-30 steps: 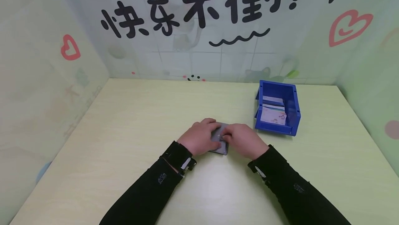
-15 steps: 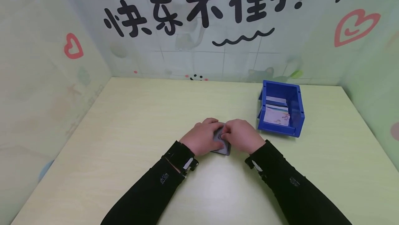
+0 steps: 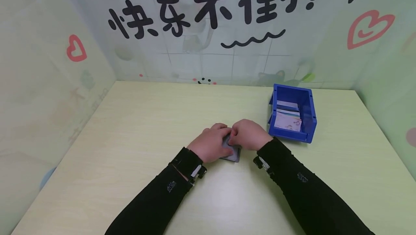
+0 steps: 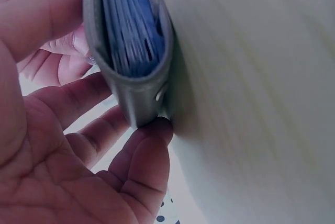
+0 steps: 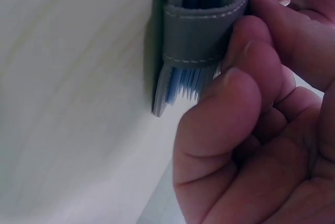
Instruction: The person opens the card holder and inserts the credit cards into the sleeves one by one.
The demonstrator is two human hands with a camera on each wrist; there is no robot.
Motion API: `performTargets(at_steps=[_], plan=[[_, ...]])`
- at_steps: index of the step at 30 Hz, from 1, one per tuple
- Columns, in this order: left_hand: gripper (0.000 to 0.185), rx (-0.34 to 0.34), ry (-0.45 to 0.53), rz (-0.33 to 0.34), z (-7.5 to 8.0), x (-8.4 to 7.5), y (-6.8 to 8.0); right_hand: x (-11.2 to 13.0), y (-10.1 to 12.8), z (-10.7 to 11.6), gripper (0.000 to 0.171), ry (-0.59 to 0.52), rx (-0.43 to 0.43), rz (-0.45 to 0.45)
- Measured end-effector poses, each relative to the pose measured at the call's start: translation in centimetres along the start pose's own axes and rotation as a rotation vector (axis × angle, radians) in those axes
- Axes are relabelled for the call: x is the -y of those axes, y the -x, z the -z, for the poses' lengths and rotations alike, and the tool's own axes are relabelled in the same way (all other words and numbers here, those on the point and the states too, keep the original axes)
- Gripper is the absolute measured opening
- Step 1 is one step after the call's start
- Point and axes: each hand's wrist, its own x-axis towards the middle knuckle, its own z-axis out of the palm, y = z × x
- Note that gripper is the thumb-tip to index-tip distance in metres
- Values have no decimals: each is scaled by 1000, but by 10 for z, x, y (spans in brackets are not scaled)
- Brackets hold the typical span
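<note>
A grey card holder (image 3: 233,155) with stitched edges lies on the table between both hands, clear sleeves (image 4: 128,30) packed inside it. My left hand (image 3: 211,143) holds it from the left, thumb near the close edge and fingers at the far end. In the left wrist view its spine (image 4: 138,98) touches the fingers. My right hand (image 3: 249,135) has thumb and index finger pinched at the holder's top. Seen from the right wrist, a grey closure strap (image 5: 196,35) wraps the open side, its end at those fingers. The snap is hidden.
A blue bin (image 3: 292,136) holding several cards (image 3: 287,121) stands at the back right of the pale wooden table (image 3: 146,126). Printed walls (image 3: 195,61) enclose the table at the back and both sides.
My right hand has shifted a little away from me and leftward over the card holder, toward the left fingertips. The snap seen a second ago is now covered. My left hand keeps its grip.
</note>
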Motion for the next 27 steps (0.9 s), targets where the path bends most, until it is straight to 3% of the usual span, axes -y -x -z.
performTargets(at_steps=[27], plan=[[64, 3, -6, 3, 1, -2, 0, 0, -9, 7, 18, -25, 63, -67]])
